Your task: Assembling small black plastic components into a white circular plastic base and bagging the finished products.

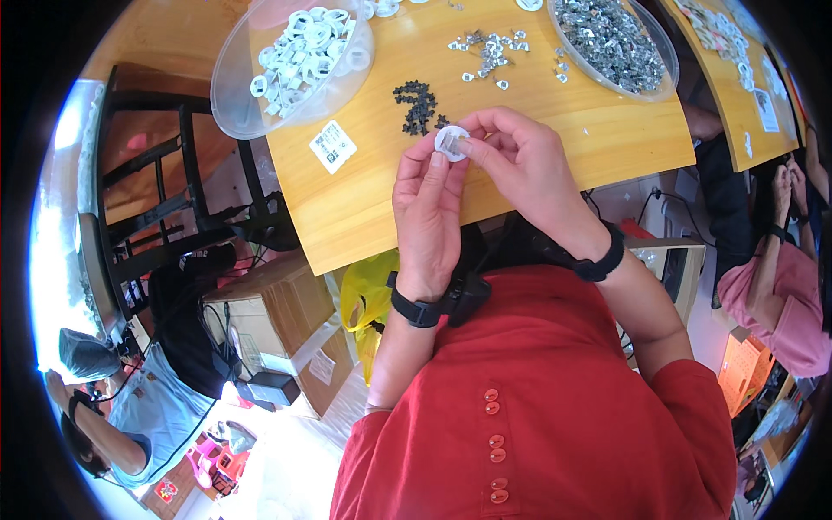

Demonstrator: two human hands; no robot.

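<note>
Over the near part of the wooden table [347, 217], both hands meet at one small round white plastic part [450, 142]. My left hand [429, 204] grips it from below, thumb along its near side. With thumb and forefinger pinched at its face, my right hand [524, 165] touches the same part; whether a smaller piece sits between those fingertips cannot be made out. Just beyond my fingers lies a pile of small black pieces [416, 106]. Small shiny metal pieces [492, 54] are scattered farther back.
A clear tub [227, 87] of white round parts stands at the far left, overhanging the table's edge. Another clear tub [669, 82] holds metal pieces at far right. A printed white label [333, 146] lies left. Cardboard boxes [269, 312] stand below. People sit at both sides.
</note>
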